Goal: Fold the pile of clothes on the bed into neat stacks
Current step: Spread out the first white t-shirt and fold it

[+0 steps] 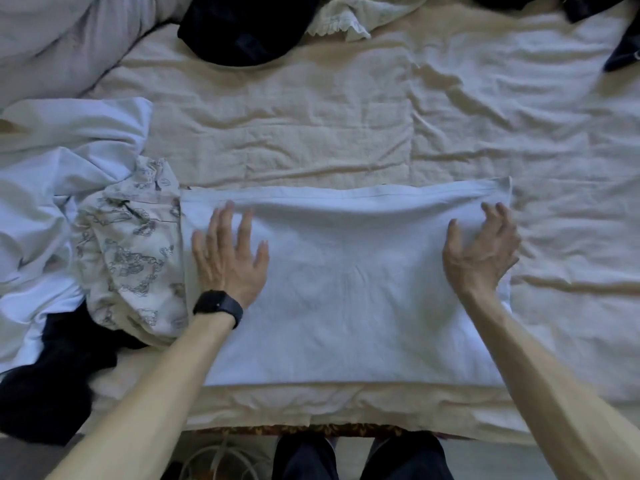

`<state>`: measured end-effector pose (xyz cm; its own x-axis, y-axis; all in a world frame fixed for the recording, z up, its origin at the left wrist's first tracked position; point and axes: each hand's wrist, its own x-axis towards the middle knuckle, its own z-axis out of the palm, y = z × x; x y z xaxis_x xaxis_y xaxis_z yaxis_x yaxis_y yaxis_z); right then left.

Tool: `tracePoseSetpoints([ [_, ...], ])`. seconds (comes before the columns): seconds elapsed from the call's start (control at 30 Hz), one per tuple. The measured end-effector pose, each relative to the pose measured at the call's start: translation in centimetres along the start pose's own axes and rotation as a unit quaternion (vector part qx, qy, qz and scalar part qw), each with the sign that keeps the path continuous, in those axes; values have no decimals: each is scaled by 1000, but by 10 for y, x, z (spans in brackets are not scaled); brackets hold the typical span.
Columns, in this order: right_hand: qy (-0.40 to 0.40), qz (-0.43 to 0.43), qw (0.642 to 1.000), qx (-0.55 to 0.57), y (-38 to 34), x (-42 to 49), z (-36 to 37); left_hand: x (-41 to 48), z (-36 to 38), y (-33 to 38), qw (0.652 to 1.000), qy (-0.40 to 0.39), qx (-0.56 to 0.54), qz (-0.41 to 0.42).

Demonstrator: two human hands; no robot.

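Observation:
A white cloth (349,289) lies spread flat as a wide rectangle near the bed's front edge. My left hand (230,256), with a black watch on the wrist, presses flat on the cloth's left part with fingers spread. Over the cloth's right part, my right hand (481,247) has loosely bent fingers with their tips near the far right corner; it holds nothing. A heap of unfolded clothes lies at the left: a patterned cream garment (133,258), white fabric (59,188) and a black garment (59,379).
A cream sheet (346,126) covers the bed. More clothes lie at the far edge: a black garment (242,26), a white lace-trimmed piece (346,19) and dark items (623,39) at the top right. My legs (360,459) stand against the bed's front edge.

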<state>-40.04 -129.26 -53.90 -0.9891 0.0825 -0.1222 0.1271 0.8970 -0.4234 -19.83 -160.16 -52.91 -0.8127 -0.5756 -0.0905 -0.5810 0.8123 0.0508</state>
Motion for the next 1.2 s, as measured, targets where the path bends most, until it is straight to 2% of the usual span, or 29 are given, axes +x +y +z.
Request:
tracePoseSetpoints([
  [0.07,-52,-161,984,-51,-5,-69,12,-49,17,40,990,-73,-10,121],
  [0.1,-102,-235,964,-76,-3,-102,21,-71,26,56,978,-115,-5,176],
  [0.17,-186,-323,917,-141,8,-142,33,-102,44,62,964,-160,20,213],
  [0.2,-217,-310,910,-170,22,-143,34,-106,48,50,963,-185,37,193],
  [0.27,-249,-207,915,-240,58,-127,21,-117,47,2,960,-239,79,125],
  [0.37,-229,-47,923,-306,106,-101,-21,-148,25,-73,971,-221,89,27],
  [0.43,-183,25,949,-255,114,-109,-48,-172,6,-86,975,-213,49,-46],
  [0.5,-72,134,980,-130,111,-134,-65,-200,-8,-67,964,-181,-45,-189],
  [0.53,-25,212,975,-58,110,-148,-69,-211,-12,-53,940,-134,-116,-291],
  [0.57,3,295,955,22,109,-160,-69,-218,-13,-39,890,-85,-192,-406],
  [0.6,12,377,918,122,108,-169,-67,-221,-13,-27,812,-57,-271,-514],
  [0.63,13,444,865,233,107,-175,-64,-220,-12,-18,718,-42,-350,-600],
  [0.67,1,487,809,329,105,-177,-61,-218,-10,-11,620,-38,-424,-659],
  [0.7,-13,505,772,385,103,-178,-59,-216,-4,-9,536,-33,-487,-688],
  [0.73,-13,507,760,406,104,-177,-56,-214,1,-10,497,-28,-521,-694],
  [0.77,0,502,763,407,108,-176,-54,-212,5,-13,500,-18,-526,-687],
  [0.8,17,493,775,395,111,-173,-55,-210,9,-17,523,-9,-516,-679],
  [0.87,32,465,820,333,117,-165,-60,-205,11,-23,550,7,-505,-665],
  [0.93,18,434,850,299,127,-159,-68,-202,9,-27,538,11,-530,-655],
  [1.07,-17,418,852,315,141,-152,-78,-202,0,-22,511,14,-575,-639],
  [1.2,-14,385,852,356,158,-141,-98,-207,-16,1,547,40,-557,-624],
])
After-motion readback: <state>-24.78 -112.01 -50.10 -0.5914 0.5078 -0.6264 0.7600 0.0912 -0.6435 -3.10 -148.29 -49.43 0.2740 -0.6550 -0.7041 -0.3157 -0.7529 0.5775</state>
